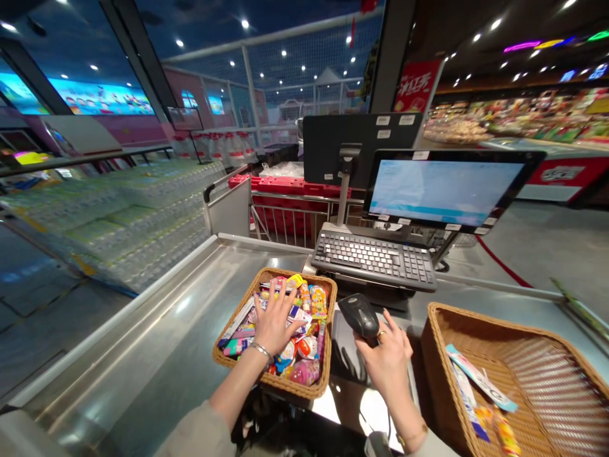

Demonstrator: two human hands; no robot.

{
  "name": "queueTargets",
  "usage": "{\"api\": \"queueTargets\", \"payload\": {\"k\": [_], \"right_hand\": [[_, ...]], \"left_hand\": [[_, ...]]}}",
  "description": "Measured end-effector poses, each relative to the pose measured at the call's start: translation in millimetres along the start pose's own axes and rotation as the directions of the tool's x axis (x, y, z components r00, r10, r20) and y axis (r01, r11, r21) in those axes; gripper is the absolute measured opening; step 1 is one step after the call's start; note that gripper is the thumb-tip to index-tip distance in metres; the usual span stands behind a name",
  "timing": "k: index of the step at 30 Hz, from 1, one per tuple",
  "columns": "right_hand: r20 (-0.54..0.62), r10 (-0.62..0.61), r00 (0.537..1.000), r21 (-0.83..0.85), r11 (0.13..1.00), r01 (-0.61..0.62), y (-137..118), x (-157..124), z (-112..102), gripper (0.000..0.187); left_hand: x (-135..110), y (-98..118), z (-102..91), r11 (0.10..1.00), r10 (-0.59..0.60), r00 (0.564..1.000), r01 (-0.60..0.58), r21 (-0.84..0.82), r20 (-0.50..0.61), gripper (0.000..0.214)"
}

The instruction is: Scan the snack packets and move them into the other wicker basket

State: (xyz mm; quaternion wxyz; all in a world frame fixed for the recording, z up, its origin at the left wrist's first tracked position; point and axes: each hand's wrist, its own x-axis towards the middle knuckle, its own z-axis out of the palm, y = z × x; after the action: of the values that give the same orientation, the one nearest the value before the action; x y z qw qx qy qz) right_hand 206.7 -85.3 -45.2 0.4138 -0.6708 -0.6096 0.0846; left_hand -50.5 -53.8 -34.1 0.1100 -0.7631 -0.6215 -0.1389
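Note:
My left hand (pixel 275 319) lies with its fingers spread over packaged sweets and small toys in a wicker basket (pixel 271 380). Whether it grips any of them is not visible; it looks open. Around it are a packet with orange figures (pixel 318 301), a red-and-white round pack (pixel 307 347) and a pink bottle-shaped item (pixel 304 372). In my right hand (pixel 391 358) is a black barcode scanner (pixel 359 315), its head tilted toward the basket. The thumb and fingers wrap its handle, which they partly hide.
A second wicker basket (pixel 547 355) at right holds several packets (pixel 481 377). Beyond the scanner are a keyboard (pixel 374 257), a lit monitor (pixel 442 188) and a second screen's back (pixel 354 146). The metal counter (pixel 176 324) extends left, alongside stacked bottle packs (pixel 118 216).

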Motion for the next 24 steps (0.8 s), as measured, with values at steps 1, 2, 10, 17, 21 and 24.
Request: {"api": "queueTargets", "payload": {"k": [1, 2, 10, 17, 21, 24], "right_hand": [[0.01, -0.001, 1.0, 0.008, 1.0, 0.001, -1.3, 0.2, 1.9, 0.026], [0.02, -0.001, 1.0, 0.016, 1.0, 0.001, -2.4, 0.3, 3.8, 0.026], [0.083, 0.019, 0.996, 0.057, 0.998, -0.024, -11.4, 1.4, 13.4, 0.025], [0.098, 0.006, 0.995, 0.055, 0.998, -0.011, -15.4, 3.2, 16.9, 0.025], [0.103, -0.003, 0.995, 0.042, 0.999, -0.001, -15.5, 3.7, 18.7, 0.025], [0.102, -0.01, 0.995, 0.034, 0.999, 0.006, -14.7, 4.1, 18.9, 0.025]], "left_hand": [[-1.6, -5.6, 0.4, 1.0, -0.012, 1.0, 0.012, 0.007, 0.004, 0.074], [-3.4, -11.2, 1.0, 1.0, -0.023, 1.0, 0.023, 0.015, 0.007, 0.074], [-18.4, -41.6, 9.2, 0.995, -0.084, 0.996, 0.082, 0.056, 0.033, 0.072], [-20.3, -55.3, 12.2, 0.994, -0.1, 0.995, 0.1, 0.042, 0.015, 0.051], [-12.1, -55.3, 8.6, 0.999, -0.013, 1.0, 0.013, 0.033, -0.012, 0.031], [-3.5, -49.0, 7.9, 0.995, 0.092, 0.996, -0.091, 0.039, -0.019, 0.023]]}}
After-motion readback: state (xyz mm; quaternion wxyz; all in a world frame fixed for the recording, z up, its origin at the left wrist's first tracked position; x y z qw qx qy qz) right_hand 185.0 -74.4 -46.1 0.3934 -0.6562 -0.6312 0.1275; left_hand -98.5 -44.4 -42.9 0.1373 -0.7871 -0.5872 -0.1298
